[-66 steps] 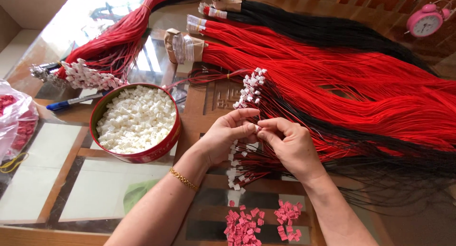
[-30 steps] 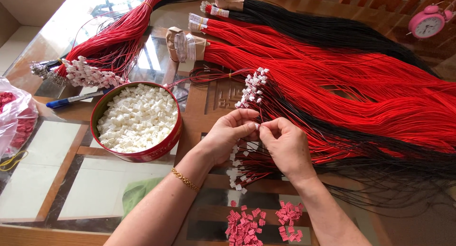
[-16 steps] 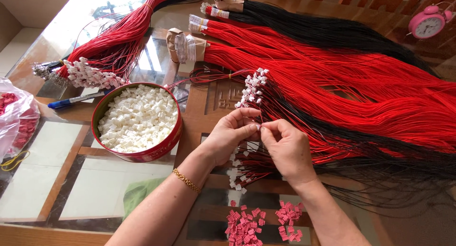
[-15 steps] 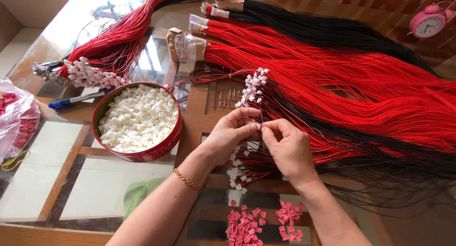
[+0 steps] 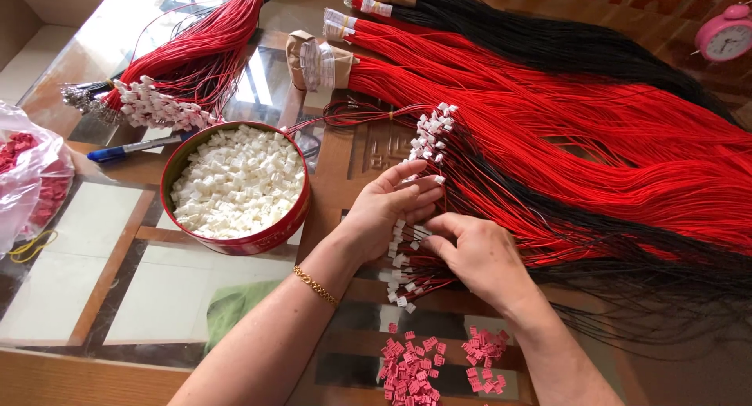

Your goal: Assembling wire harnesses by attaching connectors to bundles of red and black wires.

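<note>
My left hand (image 5: 388, 210) rests on the table with fingers stretched out, a small white connector (image 5: 439, 180) at their tips. Just below and to its right, my right hand (image 5: 479, 259) curls its fingers onto thin red wires (image 5: 439, 277) that end in white connectors (image 5: 398, 257). More wired connectors (image 5: 431, 132) fan out above the hands. A round red tin (image 5: 235, 245) full of loose white connectors (image 5: 235, 183) stands left of my left hand.
Thick bundles of red wires (image 5: 595, 124) and black wires (image 5: 564, 45) cover the right half. Pink connectors (image 5: 407, 367) lie near the front edge. At the left are a finished wire bundle (image 5: 157, 108), a blue pen (image 5: 133, 147) and a plastic bag (image 5: 31, 171). A pink alarm clock (image 5: 724, 31) sits far right.
The two hands were pinching together at one point. My right hand has dropped lower onto the wires, and my left hand's fingers have stretched out.
</note>
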